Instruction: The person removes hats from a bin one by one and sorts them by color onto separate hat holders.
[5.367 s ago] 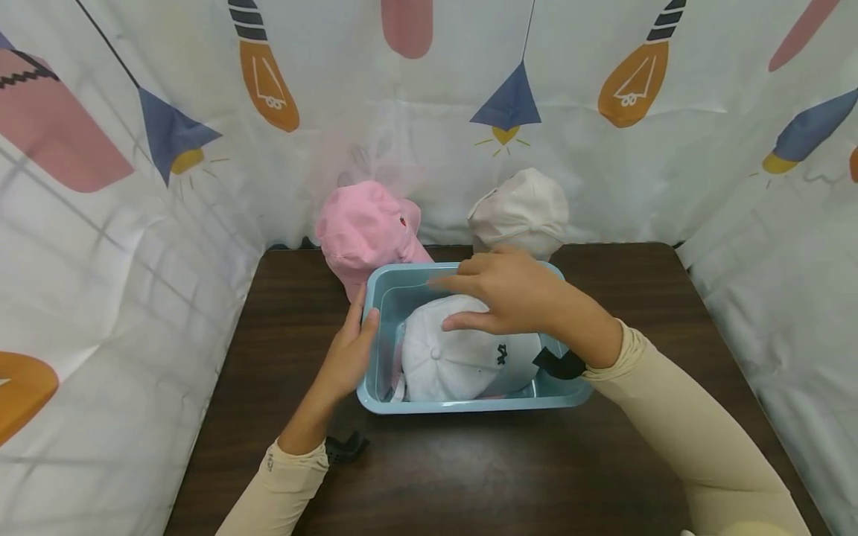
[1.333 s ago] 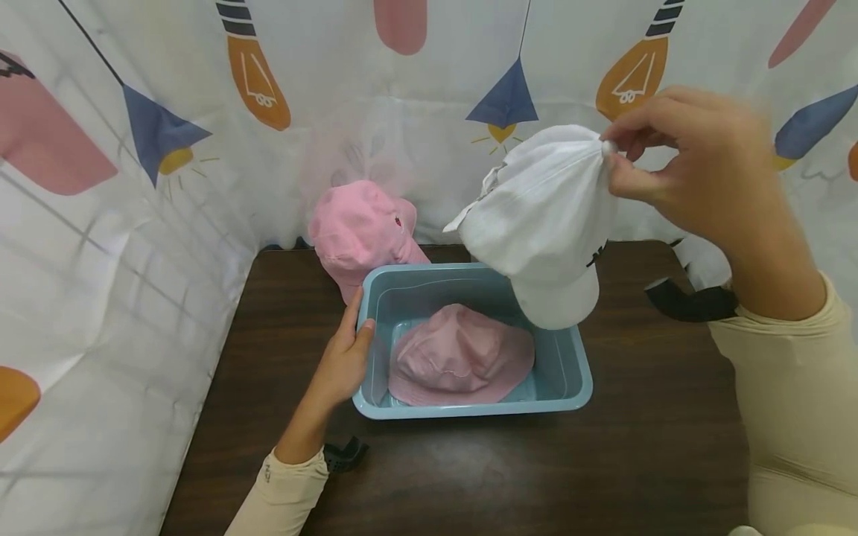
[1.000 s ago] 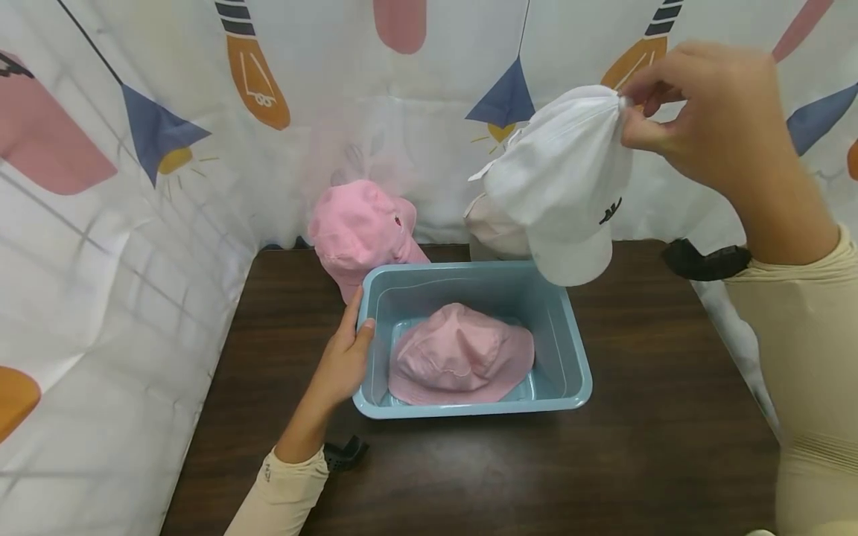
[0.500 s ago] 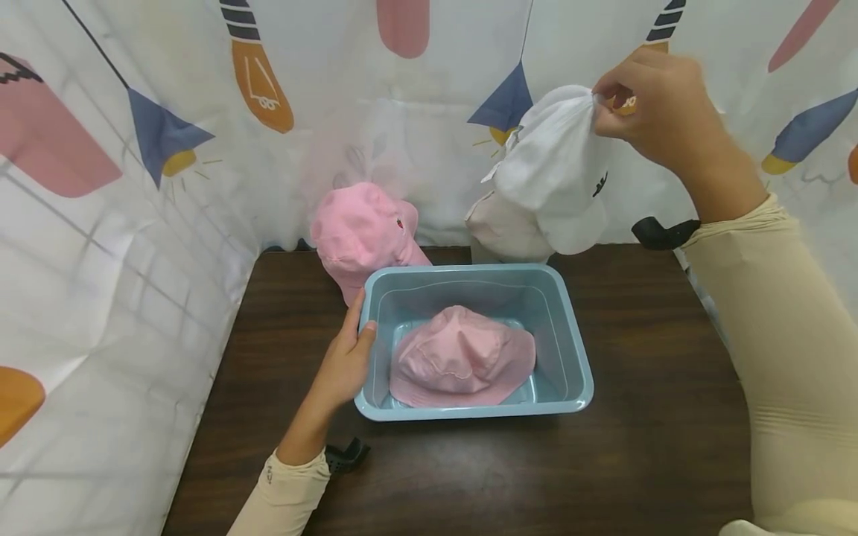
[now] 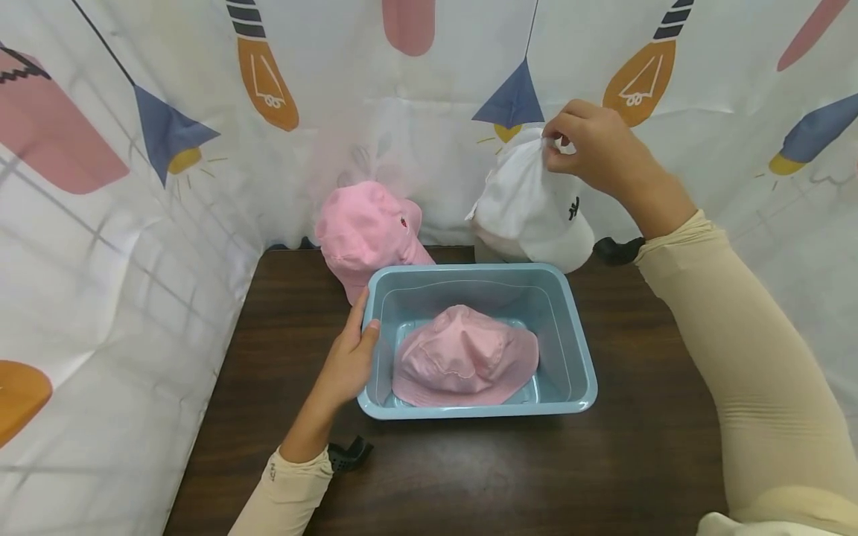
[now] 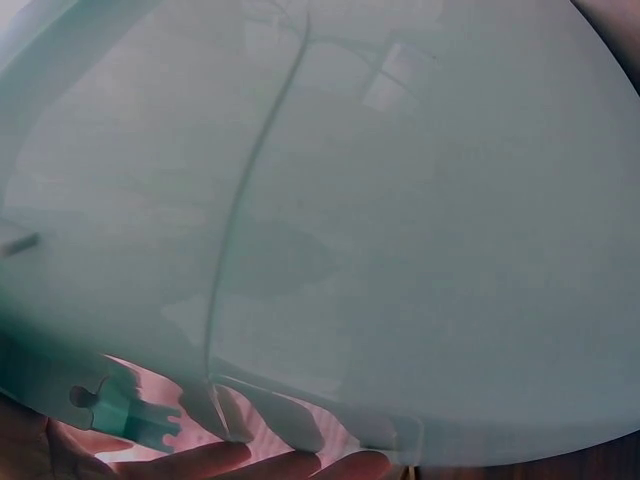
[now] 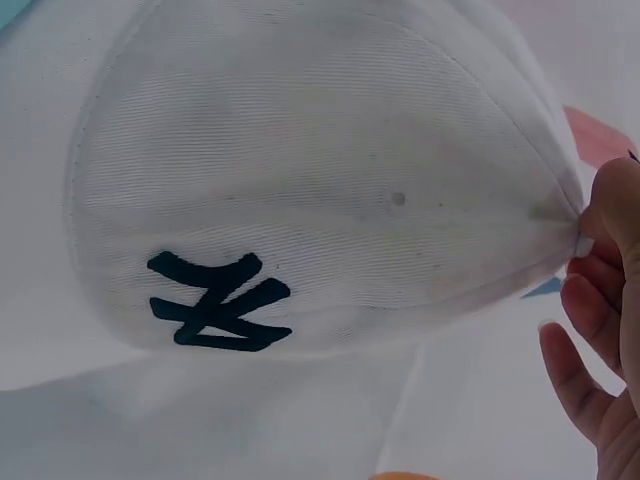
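Observation:
My right hand [image 5: 599,152] pinches a white baseball cap [image 5: 529,193] by the top of its crown. The cap hangs brim down at the back right, overlapping a cream cap [image 5: 499,246] in the head view. Dark embroidered letters [image 7: 220,305] show on its front in the right wrist view. My left hand [image 5: 348,361] grips the left rim of a light blue plastic tub [image 5: 479,411], thumb at the rim and fingers along the outside. Inside the tub lies a pink bucket hat [image 5: 465,357]. The tub's smooth wall [image 6: 400,230] fills most of the left wrist view.
Behind the tub's left corner, a brighter pink cap [image 5: 365,231] with a small red motif stands at the back edge of the dark wooden table [image 5: 469,476]. A white printed curtain [image 5: 429,134] hangs close behind the table and along both sides.
My right hand has lifted the white cap out of the tub, uncovering the pink bucket hat, then brought it left and down onto the cream cap's spot. My left hand stays on the rim.

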Demonstrator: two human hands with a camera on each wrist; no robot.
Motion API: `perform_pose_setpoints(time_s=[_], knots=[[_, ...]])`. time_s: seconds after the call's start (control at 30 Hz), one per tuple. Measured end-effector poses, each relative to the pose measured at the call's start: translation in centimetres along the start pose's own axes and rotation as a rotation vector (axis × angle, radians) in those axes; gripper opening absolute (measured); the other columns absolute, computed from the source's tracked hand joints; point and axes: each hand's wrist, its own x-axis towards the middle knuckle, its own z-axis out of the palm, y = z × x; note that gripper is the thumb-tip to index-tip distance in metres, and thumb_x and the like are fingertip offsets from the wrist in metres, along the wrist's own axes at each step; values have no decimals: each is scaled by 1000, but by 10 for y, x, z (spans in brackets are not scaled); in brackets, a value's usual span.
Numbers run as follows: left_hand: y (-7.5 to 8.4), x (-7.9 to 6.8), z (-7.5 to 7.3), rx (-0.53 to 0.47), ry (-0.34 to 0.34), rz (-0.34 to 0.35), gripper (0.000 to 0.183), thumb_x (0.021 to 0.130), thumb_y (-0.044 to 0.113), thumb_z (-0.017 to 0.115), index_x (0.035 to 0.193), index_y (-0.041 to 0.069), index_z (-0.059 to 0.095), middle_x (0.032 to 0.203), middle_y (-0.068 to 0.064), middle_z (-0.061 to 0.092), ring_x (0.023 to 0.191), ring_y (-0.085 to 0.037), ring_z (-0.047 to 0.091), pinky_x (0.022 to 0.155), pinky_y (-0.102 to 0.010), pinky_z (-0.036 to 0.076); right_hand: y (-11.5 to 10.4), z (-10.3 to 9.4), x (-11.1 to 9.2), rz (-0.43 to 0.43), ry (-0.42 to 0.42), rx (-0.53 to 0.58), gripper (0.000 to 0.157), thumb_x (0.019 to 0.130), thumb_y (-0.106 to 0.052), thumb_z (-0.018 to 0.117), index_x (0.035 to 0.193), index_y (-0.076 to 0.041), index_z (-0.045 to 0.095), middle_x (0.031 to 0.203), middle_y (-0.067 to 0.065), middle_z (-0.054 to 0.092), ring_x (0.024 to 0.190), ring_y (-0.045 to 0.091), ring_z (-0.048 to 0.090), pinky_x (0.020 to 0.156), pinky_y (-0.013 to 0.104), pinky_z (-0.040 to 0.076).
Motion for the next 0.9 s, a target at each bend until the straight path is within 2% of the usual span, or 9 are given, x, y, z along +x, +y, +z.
perform_pose_setpoints(time_s=[0.13,0.3,0.63,0.77,0.9], knots=[[0,0,0,1,4,2,61,112,32,36,165,33,8,168,-14,26,147,-41,37,113,-67,35,3,13,-7,-18,-30,9,15,89,1,65,100,9,71,95,21,67,84,33,62,76,44,53],[0,0,1,-3,7,0,60,112,31,36,166,32,9,169,-12,25,146,-41,38,111,-67,37,9,26,-18,-47,-28,18,12,87,2,65,95,8,71,90,20,66,79,32,62,72,43,52],[0,0,1,2,6,-3,61,112,31,36,166,31,9,168,-12,25,145,-42,39,109,-67,39,12,37,-40,22,-105,51,11,86,2,68,95,6,72,88,18,67,79,30,63,73,43,53],[3,3,-3,88,-1,18,61,112,33,35,166,24,9,169,-13,23,149,-40,34,115,-64,34,14,40,-46,71,-160,59,11,86,0,69,96,4,72,88,17,68,81,30,64,75,44,53],[18,0,-18,233,-23,72,63,112,40,33,165,12,13,168,-16,24,153,-38,28,120,-62,26,16,40,-53,133,-229,78,14,89,-4,70,102,2,72,92,15,69,85,29,65,77,44,52]])
